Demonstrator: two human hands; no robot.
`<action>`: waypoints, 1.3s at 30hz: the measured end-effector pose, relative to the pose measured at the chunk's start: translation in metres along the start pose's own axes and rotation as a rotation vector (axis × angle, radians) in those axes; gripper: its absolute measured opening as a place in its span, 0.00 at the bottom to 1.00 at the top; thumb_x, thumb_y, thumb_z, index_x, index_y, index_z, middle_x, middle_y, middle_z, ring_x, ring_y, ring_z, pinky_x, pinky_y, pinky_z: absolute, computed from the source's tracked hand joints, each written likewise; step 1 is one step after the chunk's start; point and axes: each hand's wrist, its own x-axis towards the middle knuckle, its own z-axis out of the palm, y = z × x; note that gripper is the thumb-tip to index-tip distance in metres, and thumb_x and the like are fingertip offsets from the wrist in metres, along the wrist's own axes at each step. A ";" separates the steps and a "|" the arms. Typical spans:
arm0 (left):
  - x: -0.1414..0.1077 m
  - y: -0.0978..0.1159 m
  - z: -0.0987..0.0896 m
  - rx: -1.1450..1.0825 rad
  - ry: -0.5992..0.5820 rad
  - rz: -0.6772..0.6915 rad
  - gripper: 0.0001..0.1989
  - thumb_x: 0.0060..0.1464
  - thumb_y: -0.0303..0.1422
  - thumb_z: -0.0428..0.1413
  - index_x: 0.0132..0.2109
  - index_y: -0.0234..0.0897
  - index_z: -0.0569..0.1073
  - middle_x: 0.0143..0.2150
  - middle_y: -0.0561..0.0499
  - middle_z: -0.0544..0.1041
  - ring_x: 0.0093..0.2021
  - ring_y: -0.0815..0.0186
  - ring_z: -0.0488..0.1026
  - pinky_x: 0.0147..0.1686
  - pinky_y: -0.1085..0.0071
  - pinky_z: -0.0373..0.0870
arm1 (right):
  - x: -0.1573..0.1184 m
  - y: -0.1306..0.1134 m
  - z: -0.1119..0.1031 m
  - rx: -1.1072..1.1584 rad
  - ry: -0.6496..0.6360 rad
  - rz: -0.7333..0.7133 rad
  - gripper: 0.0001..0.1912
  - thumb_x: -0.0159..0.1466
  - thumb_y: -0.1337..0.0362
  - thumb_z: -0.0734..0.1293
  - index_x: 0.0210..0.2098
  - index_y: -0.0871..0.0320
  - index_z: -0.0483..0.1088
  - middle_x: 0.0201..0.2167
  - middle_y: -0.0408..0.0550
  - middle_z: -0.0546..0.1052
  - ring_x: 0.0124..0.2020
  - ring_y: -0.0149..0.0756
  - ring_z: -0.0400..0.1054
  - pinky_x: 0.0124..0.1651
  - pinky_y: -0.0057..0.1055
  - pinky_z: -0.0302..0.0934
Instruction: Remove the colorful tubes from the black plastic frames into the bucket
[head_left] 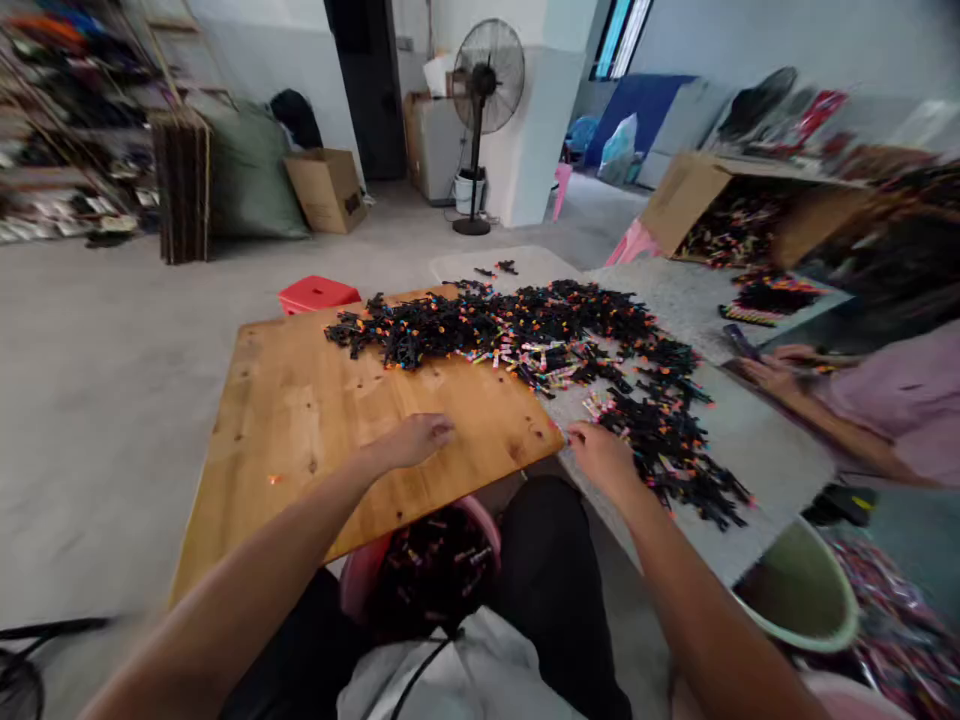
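Note:
My left hand (pixel 424 438) is over the wooden board (pixel 300 410), its fingers curled together; whether anything is in them I cannot make out. My right hand (pixel 600 458) is at the board's right corner, beside the grey tabletop (pixel 757 430). Its thumb and finger are pinched around something too small and blurred to name. Ahead of both hands lies a long pile of small black plastic pieces (pixel 450 325) with orange tips, shaped like toy guns. Small pink, white and yellow pieces (pixel 551 365) are mixed in. A tiny orange piece (pixel 275 479) lies alone on the board.
Between my knees stands a pink tub (pixel 491 525) holding dark pieces. A green-rimmed tub (pixel 844 610) is low on the right. Another person's hands (pixel 780 375) are at the right table. Beyond are a red stool (pixel 319 293), an open carton (pixel 686 200) and a standing fan (pixel 480 120).

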 end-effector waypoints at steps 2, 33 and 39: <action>0.041 0.025 0.007 0.085 0.053 0.028 0.19 0.66 0.33 0.49 0.58 0.38 0.77 0.53 0.44 0.82 0.51 0.57 0.79 0.53 0.63 0.75 | 0.005 0.013 0.004 -0.061 -0.079 -0.041 0.19 0.71 0.69 0.58 0.56 0.56 0.74 0.53 0.54 0.80 0.52 0.43 0.75 0.46 0.30 0.63; 0.063 0.107 0.033 -1.495 0.520 -0.374 0.21 0.45 0.46 0.70 0.36 0.35 0.73 0.28 0.54 0.75 0.24 0.73 0.69 0.18 0.78 0.55 | -0.016 -0.094 0.001 1.717 -0.106 -0.057 0.20 0.65 0.47 0.70 0.44 0.57 0.75 0.29 0.43 0.75 0.19 0.27 0.59 0.19 0.26 0.52; 0.034 0.123 0.015 -1.364 0.499 -0.242 0.26 0.51 0.54 0.66 0.39 0.36 0.71 0.28 0.53 0.76 0.24 0.71 0.71 0.20 0.77 0.62 | -0.023 -0.108 -0.008 1.781 -0.098 -0.056 0.19 0.63 0.48 0.72 0.42 0.57 0.76 0.27 0.41 0.73 0.19 0.26 0.58 0.18 0.25 0.52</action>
